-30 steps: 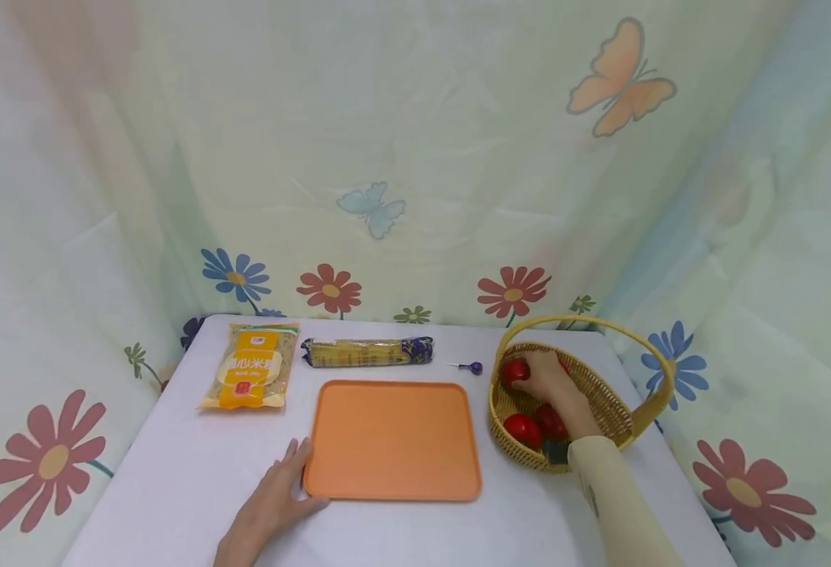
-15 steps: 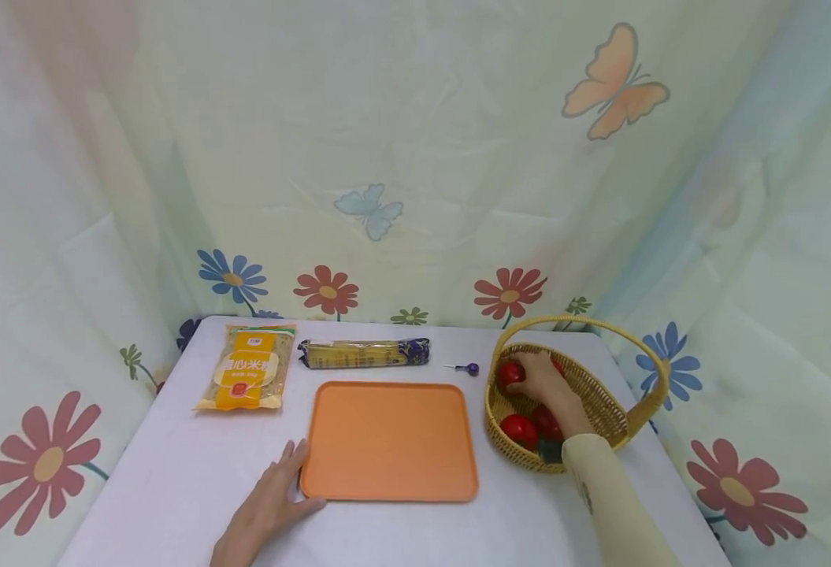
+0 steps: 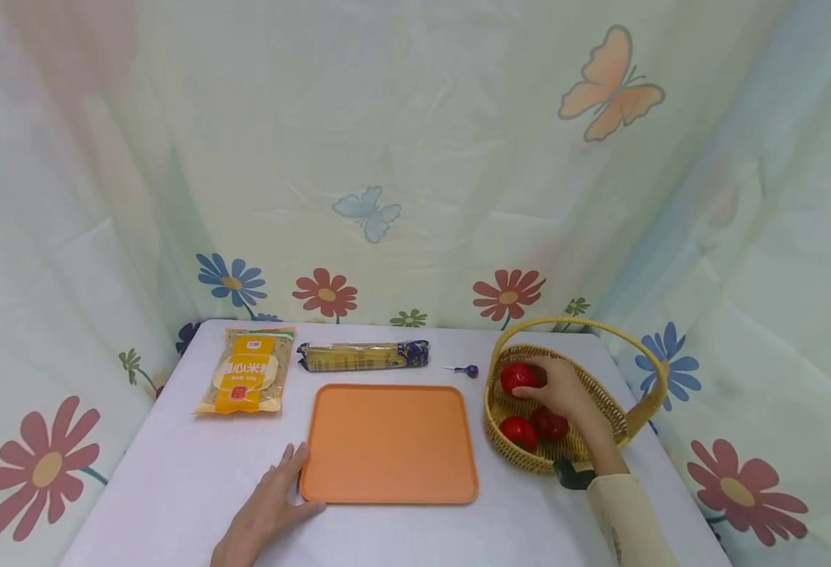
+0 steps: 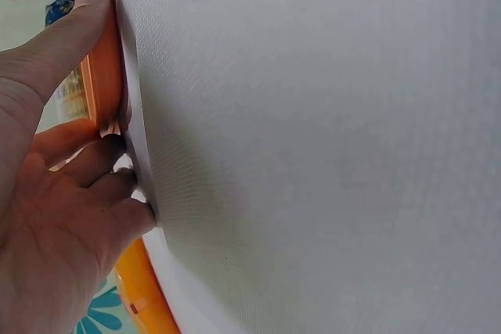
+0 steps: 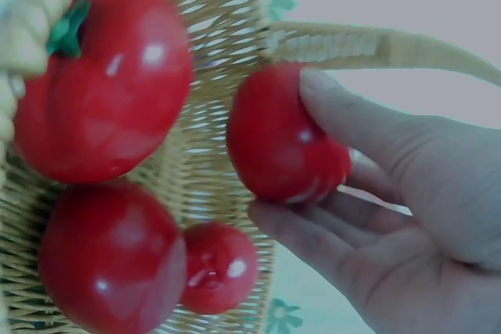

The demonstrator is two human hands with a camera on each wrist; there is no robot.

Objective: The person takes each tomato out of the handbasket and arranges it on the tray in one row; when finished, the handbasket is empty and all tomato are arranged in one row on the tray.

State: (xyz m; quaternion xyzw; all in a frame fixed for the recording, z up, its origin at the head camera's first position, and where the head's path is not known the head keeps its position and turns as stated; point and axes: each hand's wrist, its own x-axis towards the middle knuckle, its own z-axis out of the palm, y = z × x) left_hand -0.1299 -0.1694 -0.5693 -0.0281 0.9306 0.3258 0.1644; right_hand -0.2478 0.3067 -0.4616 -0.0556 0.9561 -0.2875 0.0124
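White table sits inside a flowery curtain nook; right hand grips a tomato, left hand rests flat, fingers straight, against the orange tray.

Glossy red tomato, held above the wicker basket, orange tray flat on table

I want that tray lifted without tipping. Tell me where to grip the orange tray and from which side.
Grip the orange tray by its raised rim at the near-left corner, from the left, where the left hand already touches it. It lies flat on the table, so the rim is probably the only hold.
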